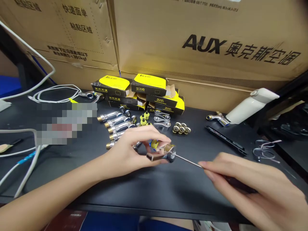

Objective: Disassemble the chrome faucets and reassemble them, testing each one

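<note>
My left hand (131, 146) is closed around a shiny chrome tap handle (166, 149), holding it above the front of the dark table. A yellow and blue part (154, 144), which looks like a valve cartridge, shows between my fingers and the handle. My right hand (250, 179) grips a screwdriver (189, 160); its thin metal shaft points left and its tip meets the handle's end. The screwdriver's grip is mostly hidden in my palm. Beyond my left hand lie several chrome tap bodies (117, 122) with brass threads, and yellow cartridges (143, 119).
Chrome handles (162, 119) and brass rings (181, 129) lie mid-table. Yellow and black boxes (149, 83) are stacked behind. A white bottle (250, 106), a black pen-like tool (226, 141) and glasses (266, 150) are right; white cables (36, 160) run left. Large cartons (204, 73) stand behind.
</note>
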Available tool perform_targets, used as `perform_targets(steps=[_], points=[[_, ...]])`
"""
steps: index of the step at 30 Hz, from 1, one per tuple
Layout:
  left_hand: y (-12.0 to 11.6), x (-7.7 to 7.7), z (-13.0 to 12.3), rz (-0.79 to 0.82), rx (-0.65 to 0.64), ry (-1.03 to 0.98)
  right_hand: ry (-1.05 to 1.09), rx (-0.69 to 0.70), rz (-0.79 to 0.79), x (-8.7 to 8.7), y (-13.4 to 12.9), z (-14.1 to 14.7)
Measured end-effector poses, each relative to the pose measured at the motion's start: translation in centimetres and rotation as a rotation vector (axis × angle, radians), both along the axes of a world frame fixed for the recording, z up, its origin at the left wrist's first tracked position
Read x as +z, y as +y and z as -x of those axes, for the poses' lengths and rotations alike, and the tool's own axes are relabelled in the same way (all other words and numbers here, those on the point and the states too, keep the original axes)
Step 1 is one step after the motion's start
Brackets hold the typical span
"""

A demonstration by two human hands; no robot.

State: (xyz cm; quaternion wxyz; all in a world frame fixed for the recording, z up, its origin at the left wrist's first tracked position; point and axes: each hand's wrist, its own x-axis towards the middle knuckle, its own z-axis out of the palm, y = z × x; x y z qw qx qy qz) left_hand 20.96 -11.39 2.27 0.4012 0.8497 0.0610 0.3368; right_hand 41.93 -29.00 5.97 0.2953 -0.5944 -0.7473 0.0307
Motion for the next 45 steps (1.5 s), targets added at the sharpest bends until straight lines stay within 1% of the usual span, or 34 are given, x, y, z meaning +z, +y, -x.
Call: perform_targets(steps=[2,5,6,7,8,10,12,14,15,17,18,19,20,21,22,23,25,26,27,28,29,30,31,34,35,36,37,38,39,40,41,43,44,45], points=[[0.1,-0.2,0.0,-0.07,0.012,-0.026,0.088,-0.044,0.197,0.2,0.2,-0.2],[0.3,-0.3,0.1,-0.277,0.054,-0.067,0.298,-0.048,0.568,0.3,1.2,-0.8],[0.3,-0.2,0.2,-0.345,0.049,-0.08,0.365,-0.034,0.645,0.3,1.7,-1.1],[0.4,-0.2,0.2,-0.389,0.027,-0.086,0.409,-0.017,0.684,0.2,2.0,-1.3],[0.4,-0.1,0.3,-0.399,-0.009,-0.079,0.423,0.005,0.683,0.1,2.4,-1.6],[0.3,0.1,0.3,-0.313,-0.067,-0.025,0.36,0.05,0.596,-0.2,2.8,-1.8],[0.1,0.3,0.2,-0.126,-0.062,0.082,0.223,0.101,0.449,-0.4,2.8,-1.7],[-0.1,0.3,0.1,0.128,-0.018,0.211,0.039,0.155,0.253,-0.5,2.4,-1.4],[-0.2,0.2,0.0,0.274,-0.02,0.271,-0.082,0.182,0.148,-0.6,2.1,-1.2],[-0.3,0.0,-0.2,0.561,-0.092,0.36,-0.346,0.232,-0.025,-0.5,1.7,-1.0],[-0.4,-0.1,-0.3,0.672,-0.14,0.376,-0.448,0.237,-0.083,-0.5,1.6,-1.0],[-0.5,-0.2,-0.4,0.74,-0.178,0.372,-0.489,0.223,-0.107,-0.5,1.6,-1.0],[-0.5,-0.1,-0.4,0.765,-0.194,0.35,-0.452,0.192,-0.091,-0.5,1.6,-1.1],[-0.7,-0.1,-0.3,0.757,-0.186,0.323,-0.336,0.148,-0.021,-0.5,1.8,-1.1],[-0.8,0.1,-0.3,0.727,-0.165,0.302,-0.16,0.103,0.111,-0.5,2.1,-1.2],[-0.9,0.3,-0.1,0.688,-0.147,0.292,0.058,0.07,0.286,-0.5,2.4,-1.2],[-1.2,0.7,0.1,0.608,-0.115,0.301,0.503,0.035,0.686,-0.5,3.2,-1.2],[-1.2,0.9,0.2,0.571,-0.101,0.311,0.68,0.026,0.845,-0.5,3.5,-1.2],[-1.3,1.1,0.3,0.536,-0.088,0.321,0.807,0.014,0.95,-0.5,3.7,-1.2],[-1.3,1.3,0.4,0.507,-0.077,0.328,0.871,0.003,0.986,-0.5,3.8,-1.1],[-1.3,1.4,0.4,0.488,-0.071,0.333,0.855,-0.003,0.964,-0.5,3.8,-1.1],[-1.3,1.4,0.4,0.481,-0.069,0.335,0.762,-0.001,0.888,-0.5,3.7,-1.1],[-1.3,1.4,0.3,0.484,-0.074,0.335,0.611,0.006,0.748,-0.5,3.5,-1.1],[-1.2,1.1,0.2,0.516,-0.104,0.326,-0.03,0.044,0.154,-0.4,2.2,-1.0],[-1.2,0.9,0.2,0.526,-0.114,0.325,-0.227,0.059,-0.014,-0.3,1.8,-0.9],[-1.3,0.8,0.2,0.532,-0.123,0.323,-0.378,0.065,-0.144,-0.2,1.5,-0.8],[-1.3,0.7,0.2,0.532,-0.131,0.324,-0.464,0.063,-0.212,-0.1,1.3,-0.6],[-1.3,0.7,0.2,0.528,-0.133,0.326,-0.467,0.057,-0.221,0.0,1.3,-0.5],[-1.3,0.7,0.2,0.522,-0.129,0.329,-0.39,0.045,-0.179,0.1,1.4,-0.3],[-1.3,0.7,0.2,0.516,-0.121,0.333,-0.254,0.027,-0.085,0.3,1.6,-0.2],[-1.3,0.8,0.2,0.51,-0.113,0.336,-0.086,0.003,0.058,0.4,1.9,-0.2],[-1.4,0.8,0.3,0.502,-0.091,0.329,0.241,-0.03,0.396,0.6,2.5,-0.3],[-1.4,0.9,0.3,0.497,-0.078,0.32,0.351,-0.044,0.525,0.6,2.7,-0.4],[-1.4,0.9,0.3,0.49,-0.066,0.311,0.414,-0.046,0.601,0.6,2.9,-0.5]])
